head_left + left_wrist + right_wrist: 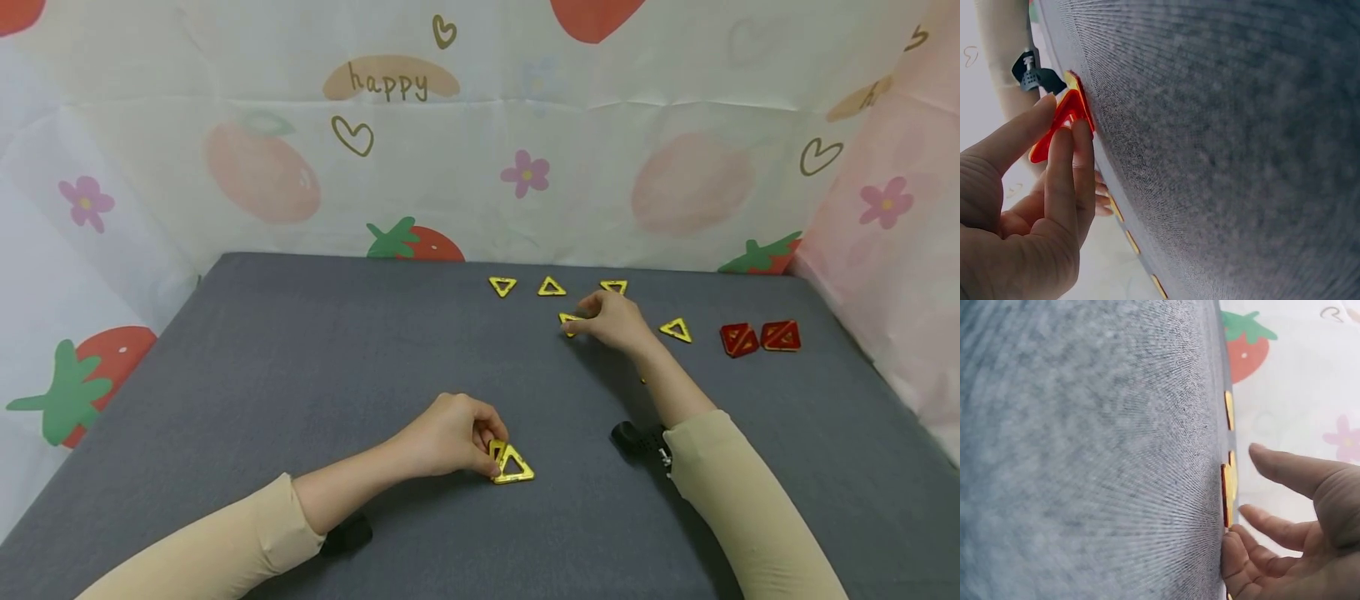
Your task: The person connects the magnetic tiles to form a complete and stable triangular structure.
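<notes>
My left hand (450,437) pinches a triangular magnetic tile (495,451) between thumb and fingers. In the left wrist view this tile (1047,144) shows a red face and stands tilted. Right against it is a second triangular tile (517,468), yellow on top, on the table. My right hand (611,321) reaches over a yellow triangular tile (567,320) farther back. In the right wrist view its thumb stands apart from the fingers, beside a yellow tile (1229,494) with a red underside; whether they touch it is hard to tell.
Along the back of the grey table (300,375) lie yellow triangles (502,286), (551,287), (615,286). Right of the right hand lies another yellow triangle (677,330). Farther right are red tile pairs (739,340), (781,336). A printed curtain (480,125) hangs behind the table.
</notes>
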`<state>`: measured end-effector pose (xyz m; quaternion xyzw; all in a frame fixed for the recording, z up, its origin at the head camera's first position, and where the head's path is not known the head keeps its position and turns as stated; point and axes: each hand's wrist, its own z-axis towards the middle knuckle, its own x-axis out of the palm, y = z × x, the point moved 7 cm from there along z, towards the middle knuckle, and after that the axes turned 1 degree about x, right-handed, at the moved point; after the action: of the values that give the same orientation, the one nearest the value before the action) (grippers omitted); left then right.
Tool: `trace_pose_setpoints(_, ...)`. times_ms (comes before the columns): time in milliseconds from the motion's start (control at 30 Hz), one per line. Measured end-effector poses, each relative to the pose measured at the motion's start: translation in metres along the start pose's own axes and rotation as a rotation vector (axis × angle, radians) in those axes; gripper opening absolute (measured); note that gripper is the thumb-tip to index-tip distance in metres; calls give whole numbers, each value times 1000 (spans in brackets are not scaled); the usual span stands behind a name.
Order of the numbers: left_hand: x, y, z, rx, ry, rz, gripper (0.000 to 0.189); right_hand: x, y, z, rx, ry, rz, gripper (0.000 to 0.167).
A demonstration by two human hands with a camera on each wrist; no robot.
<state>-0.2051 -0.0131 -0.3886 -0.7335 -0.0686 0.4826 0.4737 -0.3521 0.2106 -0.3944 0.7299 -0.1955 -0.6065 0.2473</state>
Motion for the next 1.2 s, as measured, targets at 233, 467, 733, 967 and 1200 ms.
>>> trace_pose_setpoints(233,0,0,0,13,5,6,26,4,-1,0,-11,-2,-51,53)
trace_pose_setpoints(467,0,1,0,-1,0,15,27,4,3,0,-8,-17,-75,47)
trace_pose_setpoints(733,1,1,1,4,7,10,26,3,2,-1,25,-26,-55,44)
trace_pose_setpoints(967,0,-1,1,11,8,4,26,3,5,-3,7,-1,45,30)
trace_pose_setpoints(1200,0,0,0,13,1,12,26,4,7,-7,8,25,153,27)
